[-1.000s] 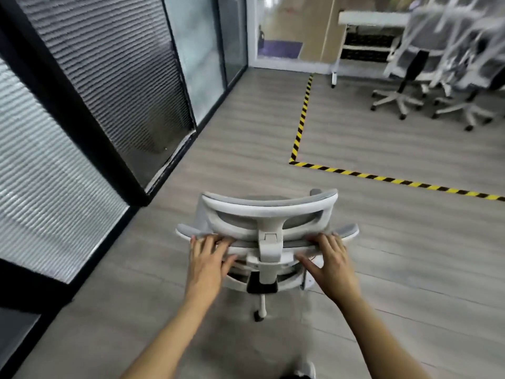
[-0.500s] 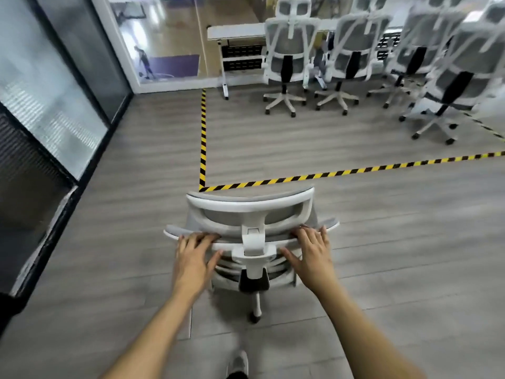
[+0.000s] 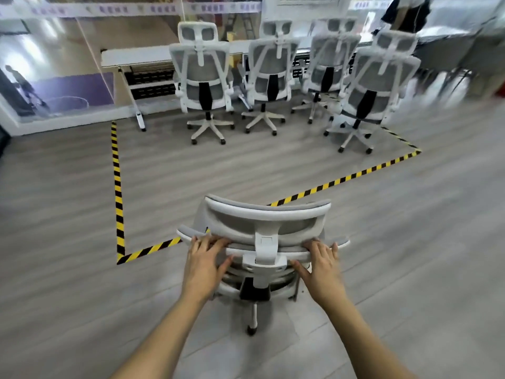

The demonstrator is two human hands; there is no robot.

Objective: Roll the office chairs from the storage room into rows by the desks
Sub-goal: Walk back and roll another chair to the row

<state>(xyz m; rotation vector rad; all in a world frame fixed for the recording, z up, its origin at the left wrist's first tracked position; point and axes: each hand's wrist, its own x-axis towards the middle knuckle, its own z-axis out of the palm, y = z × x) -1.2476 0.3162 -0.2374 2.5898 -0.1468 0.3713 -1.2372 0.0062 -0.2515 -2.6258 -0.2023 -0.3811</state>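
Note:
A white and grey mesh office chair (image 3: 267,214) stands right in front of me, its back toward me, over the near strip of hazard tape. My left hand (image 3: 205,261) holds the top rail of the backrest left of the headrest post, fingers over the rail and thumb below. My right hand (image 3: 321,266) holds the same rail on the right in the same way. One castor of the chair shows below the seat. Ahead, several matching chairs (image 3: 203,77) stand in a row with their backs to me, facing a white desk (image 3: 136,57).
Yellow and black tape (image 3: 117,187) marks a rectangle on the grey wood floor around the row of chairs. One chair (image 3: 374,80) stands nearer, at the right end. A person (image 3: 407,12) stands at the far right. Glass walls run along the back.
The view has swung right and the chair has rolled forward to the tape line. The row of chairs and the desk are now straight ahead and closer. Both hands stay on the backrest.

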